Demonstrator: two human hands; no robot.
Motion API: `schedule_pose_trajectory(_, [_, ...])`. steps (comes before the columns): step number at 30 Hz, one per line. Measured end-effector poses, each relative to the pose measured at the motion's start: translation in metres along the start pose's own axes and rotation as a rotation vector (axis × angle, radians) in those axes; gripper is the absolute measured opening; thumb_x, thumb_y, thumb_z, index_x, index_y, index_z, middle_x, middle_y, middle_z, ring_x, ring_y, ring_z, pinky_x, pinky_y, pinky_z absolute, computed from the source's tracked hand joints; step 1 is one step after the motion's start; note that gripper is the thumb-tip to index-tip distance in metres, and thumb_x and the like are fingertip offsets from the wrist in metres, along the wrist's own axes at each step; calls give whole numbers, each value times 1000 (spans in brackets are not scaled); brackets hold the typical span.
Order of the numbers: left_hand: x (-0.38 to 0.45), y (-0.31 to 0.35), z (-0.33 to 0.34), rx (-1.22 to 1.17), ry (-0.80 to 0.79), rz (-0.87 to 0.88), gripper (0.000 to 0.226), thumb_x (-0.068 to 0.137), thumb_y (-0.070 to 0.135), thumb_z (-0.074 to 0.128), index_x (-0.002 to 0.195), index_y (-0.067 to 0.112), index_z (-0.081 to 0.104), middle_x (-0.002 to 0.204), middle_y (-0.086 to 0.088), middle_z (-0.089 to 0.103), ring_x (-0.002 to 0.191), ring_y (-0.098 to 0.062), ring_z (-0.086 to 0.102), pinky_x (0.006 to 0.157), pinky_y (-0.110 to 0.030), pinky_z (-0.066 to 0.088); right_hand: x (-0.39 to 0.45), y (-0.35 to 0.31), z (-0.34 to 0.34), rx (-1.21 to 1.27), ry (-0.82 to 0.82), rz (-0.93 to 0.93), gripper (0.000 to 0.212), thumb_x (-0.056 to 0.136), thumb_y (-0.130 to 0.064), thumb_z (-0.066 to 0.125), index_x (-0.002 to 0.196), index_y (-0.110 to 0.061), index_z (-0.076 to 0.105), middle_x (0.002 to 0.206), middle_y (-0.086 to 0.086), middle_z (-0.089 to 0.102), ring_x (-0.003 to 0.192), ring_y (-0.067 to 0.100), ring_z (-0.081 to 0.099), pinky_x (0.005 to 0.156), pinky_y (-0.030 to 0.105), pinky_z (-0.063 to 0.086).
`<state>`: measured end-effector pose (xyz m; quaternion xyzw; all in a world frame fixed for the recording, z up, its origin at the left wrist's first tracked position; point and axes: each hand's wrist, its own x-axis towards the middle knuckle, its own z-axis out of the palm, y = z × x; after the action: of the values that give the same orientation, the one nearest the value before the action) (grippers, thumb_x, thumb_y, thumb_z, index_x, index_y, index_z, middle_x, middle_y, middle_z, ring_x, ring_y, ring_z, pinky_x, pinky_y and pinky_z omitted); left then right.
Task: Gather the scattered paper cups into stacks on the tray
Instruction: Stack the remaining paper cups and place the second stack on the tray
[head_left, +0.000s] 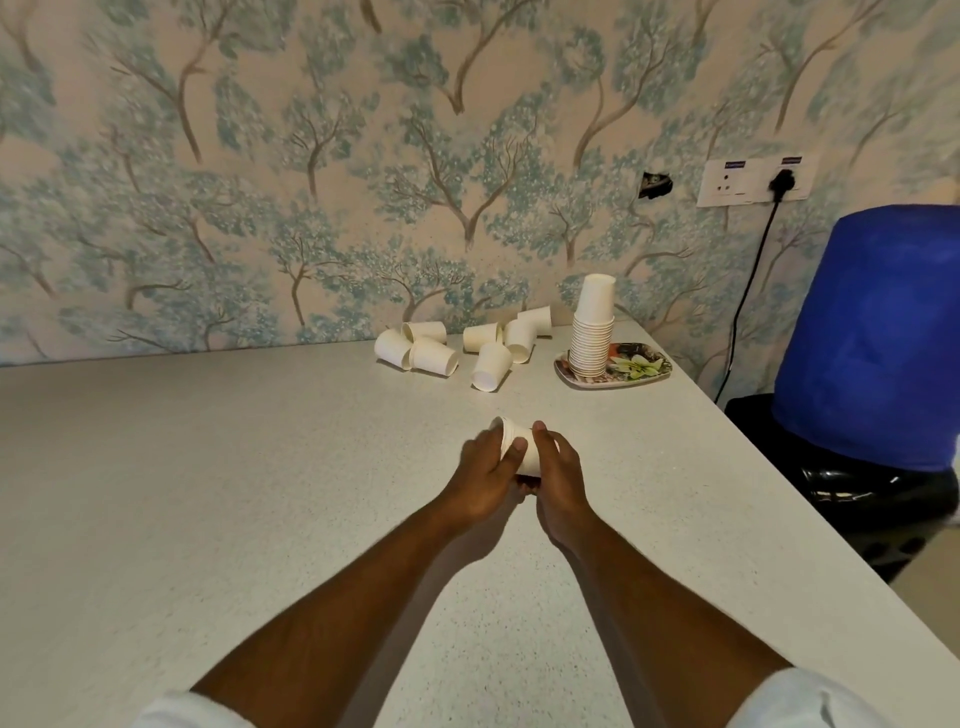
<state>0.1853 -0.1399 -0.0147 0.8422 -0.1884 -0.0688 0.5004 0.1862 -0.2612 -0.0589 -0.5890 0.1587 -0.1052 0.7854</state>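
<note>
Both hands curled round small nested cups (519, 449), mid-table.
Left hand (485, 480) and right hand (558, 475) gripping it together, above bare table (208, 493). Scattered cups (457, 348) near wall; tall stack (592, 332) on tray (647, 378) close to right edge.

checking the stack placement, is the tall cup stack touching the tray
Touching: the head view shows the tall cup stack standing on the tray, at its left end.

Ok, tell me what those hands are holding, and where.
Both hands, left and right, grip a small nested stack of white paper cups around its sides.
</note>
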Motion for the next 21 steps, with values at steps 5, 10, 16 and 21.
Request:
schedule_pose_trajectory(5, [36, -11, -12, 30, 447, -65, 29, 107, 38, 39, 117, 15, 53, 123, -6, 53, 121, -26, 43, 96, -49, 52, 8, 2, -7, 172, 66, 48, 48, 103, -50, 50, 139, -18, 48, 120, 19, 63, 94, 33, 70, 66, 41, 59])
schedule_pose_trajectory(10, [83, -35, -31, 199, 401, -65, 17, 102, 24, 55, 117, 15, 59, 124, -9, 58, 121, -29, 50, 100, -42, 49, 14, 4, -16, 385, 65, 92, 43, 104, -48, 47, 131, -16, 51, 101, 16, 77, 81, 25, 74, 73, 39, 59])
schedule_pose_trajectory(16, [162, -29, -49, 356, 252, 115, 46, 94, 7, 59, 139, 8, 49, 141, -17, 50, 128, -35, 51, 107, -49, 43, 24, 12, -22, 462, -2, 64, 30, 104, -44, 48, 122, -20, 55, 95, 10, 80, 82, 23, 77, 73, 39, 59])
schedule_pose_trajectory(21, [216, -15, -41, 608, -31, 263, 66, 98, 12, 59, 156, 8, 29, 162, -13, 31, 149, -30, 29, 123, -38, 20, 25, 15, -23, 500, -3, 45, 43, 95, -45, 55, 129, -18, 54, 107, 14, 78, 95, 30, 76, 74, 40, 60])
